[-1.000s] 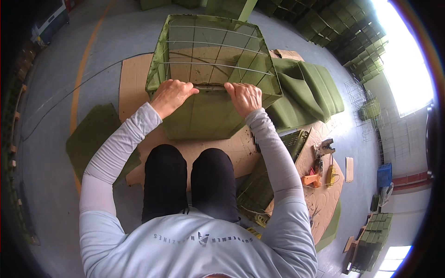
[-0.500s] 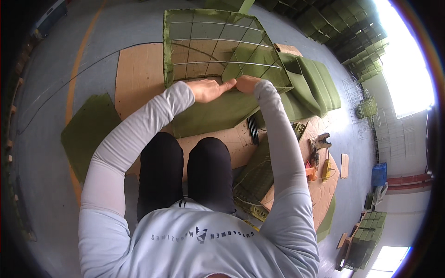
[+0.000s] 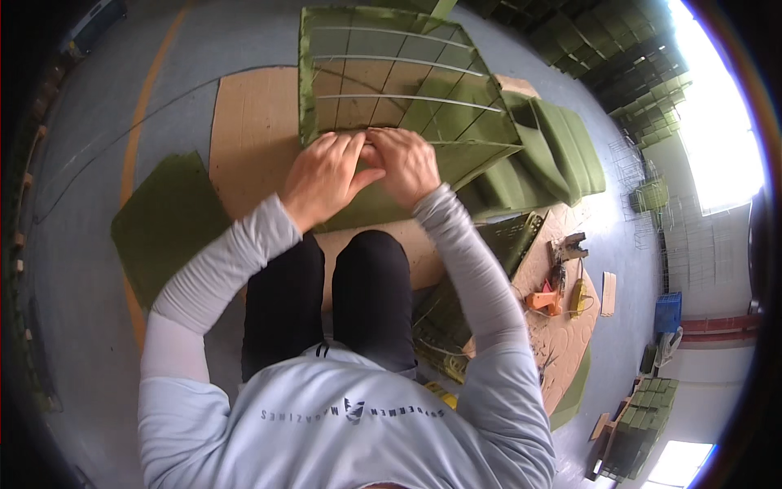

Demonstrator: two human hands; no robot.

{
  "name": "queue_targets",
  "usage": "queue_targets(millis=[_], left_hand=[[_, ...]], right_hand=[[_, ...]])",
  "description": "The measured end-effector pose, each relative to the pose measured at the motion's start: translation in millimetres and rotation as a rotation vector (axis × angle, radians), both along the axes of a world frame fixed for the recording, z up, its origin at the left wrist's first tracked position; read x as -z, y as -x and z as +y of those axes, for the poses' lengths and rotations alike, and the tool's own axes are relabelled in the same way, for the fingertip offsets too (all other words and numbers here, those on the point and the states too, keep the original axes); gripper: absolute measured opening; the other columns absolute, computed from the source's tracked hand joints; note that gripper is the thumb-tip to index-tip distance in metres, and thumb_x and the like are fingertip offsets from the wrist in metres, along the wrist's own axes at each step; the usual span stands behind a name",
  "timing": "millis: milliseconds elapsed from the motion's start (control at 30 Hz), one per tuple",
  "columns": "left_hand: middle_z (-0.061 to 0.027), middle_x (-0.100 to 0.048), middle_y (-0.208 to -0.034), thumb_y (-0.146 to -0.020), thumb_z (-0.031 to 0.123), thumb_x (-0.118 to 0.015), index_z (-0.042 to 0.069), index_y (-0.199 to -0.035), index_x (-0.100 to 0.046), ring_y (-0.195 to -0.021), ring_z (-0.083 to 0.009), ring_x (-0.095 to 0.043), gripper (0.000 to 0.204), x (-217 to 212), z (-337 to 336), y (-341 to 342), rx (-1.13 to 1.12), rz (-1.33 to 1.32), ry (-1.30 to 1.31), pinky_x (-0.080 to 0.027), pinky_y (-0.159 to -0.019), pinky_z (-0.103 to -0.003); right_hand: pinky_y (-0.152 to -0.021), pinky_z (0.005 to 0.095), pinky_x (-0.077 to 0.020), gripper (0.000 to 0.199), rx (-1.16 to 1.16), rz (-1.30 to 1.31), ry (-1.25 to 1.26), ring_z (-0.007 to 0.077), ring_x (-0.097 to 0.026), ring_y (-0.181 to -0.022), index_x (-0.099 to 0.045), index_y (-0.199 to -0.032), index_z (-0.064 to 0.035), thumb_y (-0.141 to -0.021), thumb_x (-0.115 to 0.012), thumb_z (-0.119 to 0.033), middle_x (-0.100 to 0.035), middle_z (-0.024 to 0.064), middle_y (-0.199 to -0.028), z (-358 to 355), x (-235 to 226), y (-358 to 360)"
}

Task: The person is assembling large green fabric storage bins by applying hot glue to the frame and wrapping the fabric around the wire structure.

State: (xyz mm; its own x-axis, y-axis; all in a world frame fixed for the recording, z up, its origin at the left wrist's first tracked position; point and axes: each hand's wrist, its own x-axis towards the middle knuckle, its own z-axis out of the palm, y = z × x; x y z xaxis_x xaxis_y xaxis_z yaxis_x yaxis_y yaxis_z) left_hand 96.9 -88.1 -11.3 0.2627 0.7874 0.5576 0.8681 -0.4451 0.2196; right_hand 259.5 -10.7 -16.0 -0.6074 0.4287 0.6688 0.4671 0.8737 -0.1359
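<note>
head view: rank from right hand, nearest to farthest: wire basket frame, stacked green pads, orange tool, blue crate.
From the right hand:
1. Wire basket frame, directly under the fingers, touching.
2. Stacked green pads, to its right on the floor.
3. Orange tool, lower right on the cardboard.
4. Blue crate, far right by the wall.

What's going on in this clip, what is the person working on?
A person kneels on a cardboard sheet on the floor, both hands together on the near edge of a wire-frame basket lined with green felt. The left hand and right hand touch each other at the rim, fingers pressing on the wire and fabric there. A loose green felt piece lies to the left, folded green felt pieces to the right, and hand tools lie on cardboard further right.
</note>
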Motion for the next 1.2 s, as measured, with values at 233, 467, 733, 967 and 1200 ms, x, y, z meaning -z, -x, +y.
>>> queue_targets(millis=[233, 467, 733, 967, 1200], left_hand=[[-0.0176, -0.05, -0.049, -0.089, 0.075, -0.015, -0.001, -0.053, -0.054, -0.061, -0.0332, -0.061, 0.092, -33, 41, 12, 0.088, -0.044, 0.792, -0.049, -0.074, -0.042], [-0.0172, -0.062, -0.082, -0.093, 0.049, -0.042, -0.004, -0.084, -0.065, -0.079, -0.0291, -0.061, 0.058, -38, 43, 8, 0.03, -0.293, 0.356, -0.048, -0.073, -0.035], [-0.0094, -0.059, -0.081, -0.08, 0.015, -0.069, -0.002, -0.079, -0.066, -0.083, -0.0257, -0.057, 0.017, 0, 10, 32, 0.037, -0.126, 0.004, -0.048, -0.077, -0.036], [-0.0077, -0.052, -0.079, -0.079, 0.014, -0.068, 0.0, -0.078, -0.063, -0.083, -0.0243, -0.054, 0.015, -18, 7, 16, 0.008, 0.09, -0.056, -0.048, -0.072, -0.036], [-0.0104, -0.056, -0.081, -0.084, 0.015, -0.062, 0.001, -0.078, -0.063, -0.082, -0.026, -0.057, 0.015, -10, 26, 26, 0.107, 0.047, 0.036, -0.049, -0.073, -0.037]], right_hand=[[-0.075, 0.0412, -0.0493, 0.049, 0.177, -0.861, 0.552, 0.0324, -0.065, -0.089, -0.067, -0.092, -0.0035, -0.096, -0.037, -0.043, -0.069, 0.0155, -0.095, 34, -36, 21], [-0.087, 0.039, -0.0471, 0.037, -0.087, 0.328, 0.934, 0.0302, -0.063, -0.101, -0.067, -0.106, -0.0027, -0.098, -0.044, -0.03, -0.068, 0.0153, -0.104, 51, -6, 8], [-0.078, 0.0371, -0.0491, 0.02, -0.099, -0.072, 0.235, 0.0312, -0.062, -0.084, -0.066, -0.1, -0.0041, -0.084, -0.065, -0.016, -0.067, 0.0125, -0.092, 1, -12, -2], [-0.072, 0.0389, -0.0479, 0.013, -0.129, -0.119, 0.313, 0.0293, -0.064, -0.076, -0.063, -0.085, -0.0061, -0.087, -0.059, -0.018, -0.066, 0.0104, -0.077, 7, -21, -2], [-0.068, 0.0432, -0.0482, 0.016, -0.017, -0.254, 0.346, 0.0337, -0.063, -0.077, -0.063, -0.086, -0.0048, -0.092, -0.051, -0.014, -0.066, 0.0121, -0.078, 4, -20, 8]])
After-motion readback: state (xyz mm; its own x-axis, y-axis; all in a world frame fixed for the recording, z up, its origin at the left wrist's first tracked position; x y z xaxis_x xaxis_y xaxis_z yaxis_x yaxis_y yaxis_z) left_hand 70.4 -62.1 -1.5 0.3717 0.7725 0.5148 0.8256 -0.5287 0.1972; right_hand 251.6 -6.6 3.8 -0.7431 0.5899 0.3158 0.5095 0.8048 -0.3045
